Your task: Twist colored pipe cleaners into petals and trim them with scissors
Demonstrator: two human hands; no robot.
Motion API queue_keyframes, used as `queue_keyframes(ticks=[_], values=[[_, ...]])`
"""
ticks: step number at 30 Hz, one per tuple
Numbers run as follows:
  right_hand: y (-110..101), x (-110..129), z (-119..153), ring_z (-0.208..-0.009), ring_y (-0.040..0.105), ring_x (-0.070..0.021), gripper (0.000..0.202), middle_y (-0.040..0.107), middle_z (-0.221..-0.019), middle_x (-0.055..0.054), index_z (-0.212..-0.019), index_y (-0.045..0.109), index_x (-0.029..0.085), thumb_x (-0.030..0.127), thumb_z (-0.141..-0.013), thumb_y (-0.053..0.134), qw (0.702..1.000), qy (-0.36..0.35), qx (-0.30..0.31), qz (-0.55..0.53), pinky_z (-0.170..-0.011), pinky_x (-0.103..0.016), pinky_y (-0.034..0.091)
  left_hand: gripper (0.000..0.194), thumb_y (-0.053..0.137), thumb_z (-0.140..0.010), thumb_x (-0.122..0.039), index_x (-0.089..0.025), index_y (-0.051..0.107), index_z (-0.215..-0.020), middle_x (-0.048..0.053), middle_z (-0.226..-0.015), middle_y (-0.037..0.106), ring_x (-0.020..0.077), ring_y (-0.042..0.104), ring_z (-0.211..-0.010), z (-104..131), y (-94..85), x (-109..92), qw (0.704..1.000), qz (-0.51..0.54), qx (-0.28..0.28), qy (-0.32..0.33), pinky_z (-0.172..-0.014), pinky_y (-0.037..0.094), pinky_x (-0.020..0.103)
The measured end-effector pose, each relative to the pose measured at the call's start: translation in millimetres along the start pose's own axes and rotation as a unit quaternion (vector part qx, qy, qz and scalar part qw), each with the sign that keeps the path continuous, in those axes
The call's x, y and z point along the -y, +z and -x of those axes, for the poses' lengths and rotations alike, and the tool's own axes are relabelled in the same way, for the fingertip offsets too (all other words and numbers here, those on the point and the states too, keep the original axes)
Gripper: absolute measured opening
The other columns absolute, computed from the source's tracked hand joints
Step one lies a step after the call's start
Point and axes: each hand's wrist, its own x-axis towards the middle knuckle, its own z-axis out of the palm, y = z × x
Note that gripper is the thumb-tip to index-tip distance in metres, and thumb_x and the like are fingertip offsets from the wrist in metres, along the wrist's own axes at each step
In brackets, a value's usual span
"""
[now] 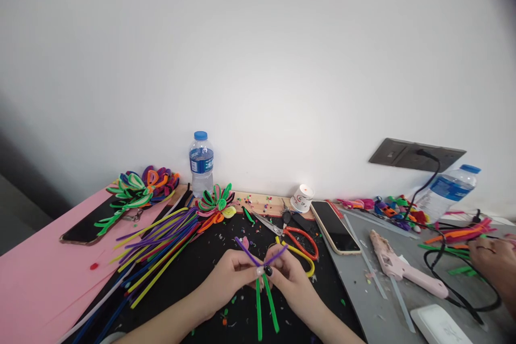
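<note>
Pipe cleaners [259, 312], green and purple, are meeting at lower centre, probably handling light and bendy; left hand [228, 278] and right hand [291, 278] are pinching their junction, likely the surest hold.

bottle label [201, 164], cup print [301, 202]; unreadable

Soft, diffuse light, wall [258, 80] brightest beyond the right hand [288, 277], deep shadow [10, 145] far left of it, edges stretched wide-angle
</note>
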Motion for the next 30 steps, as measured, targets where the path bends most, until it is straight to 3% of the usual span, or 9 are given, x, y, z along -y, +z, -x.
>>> queue_keyframes(ticks=[3,7,12,15,20,26,30], values=[[3,2,2,-0.053,0.039,-0.009,0.021,0.038,-0.059,0.005,-0.069,0.044,0.018,0.032,-0.085,0.044,0.997,-0.015,-0.031,0.063,-0.051,-0.021,0.032,0.018,0.066,-0.068,-0.027,-0.009,0.066,-0.071,0.004,-0.066,0.064,0.0114,0.056,-0.058,2,6.5,1,0.999,-0.002,0.051,-0.018,-0.057,0.044,0.022],[4,1,4,-0.054,0.036,-0.0088,0.023,0.036,-0.059,0.005,-0.068,0.043,0.018,0.032,-0.086,0.043,0.989,-0.031,-0.068,0.127,-0.05,-0.021,0.031,0.02,0.066,-0.068,-0.028,-0.011,0.058,-0.074,0.0,-0.062,0.06,0.0104,0.056,-0.049,1,9.9,6,0.999,0.033,0.021,-0.024,-0.05,0.046,0.023],[12,-4,5,-0.047,0.046,-0.0087,0.023,0.041,-0.059,0.006,-0.078,0.04,0.02,0.042,-0.085,0.041,0.997,0.034,-0.067,-0.016,-0.045,-0.021,0.038,0.019,0.063,-0.072,-0.028,-0.013,0.051,-0.076,-0.001,-0.06,0.059,0.0118,0.057,-0.05,0,9.0,9,0.998,0.059,0.015,0.012,-0.049,0.048,0.024],[19,-5,5,-0.038,0.046,-0.0076,0.024,0.045,-0.058,0.008,-0.083,0.033,0.023,0.045,-0.082,0.044,0.985,0.089,-0.067,-0.134,-0.036,-0.019,0.037,0.021,0.064,-0.071,-0.029,-0.014,0.05,-0.074,-0.001,-0.057,0.059,0.0108,0.056,-0.044,-1,10.7,10,0.998,0.064,0.002,0.014,-0.046,0.047,0.024],[23,0,5,-0.034,0.045,-0.0061,0.028,0.047,-0.053,0.01,-0.09,0.032,0.024,0.042,-0.08,0.051,0.974,0.104,-0.081,-0.185,-0.029,-0.012,0.033,0.023,0.068,-0.067,-0.03,-0.012,0.055,-0.072,-0.001,-0.057,0.059,0.0101,0.055,-0.046,-2,9.3,11,0.997,0.067,-0.022,-0.001,-0.046,0.047,0.023],[14,7,2,-0.05,0.058,-0.0112,0.036,0.055,-0.056,0.007,-0.088,0.034,0.021,0.034,-0.073,0.064,0.978,0.072,0.002,-0.198,-0.038,-0.015,0.043,0.026,0.07,-0.064,-0.033,-0.011,0.058,-0.073,0.001,-0.059,0.061,0.011,0.057,-0.048,0,7.4,5,0.995,0.08,-0.042,-0.032,-0.048,0.047,0.022],[9,11,0,-0.05,0.059,-0.0121,0.037,0.057,-0.064,0.005,-0.09,0.037,0.021,0.031,-0.071,0.066,0.972,0.076,0.034,-0.222,-0.041,-0.02,0.047,0.026,0.07,-0.064,-0.033,-0.012,0.059,-0.074,0.001,-0.064,0.062,0.0113,0.057,-0.052,1,6.0,2,0.995,0.081,-0.05,-0.038,-0.054,0.048,0.024]])
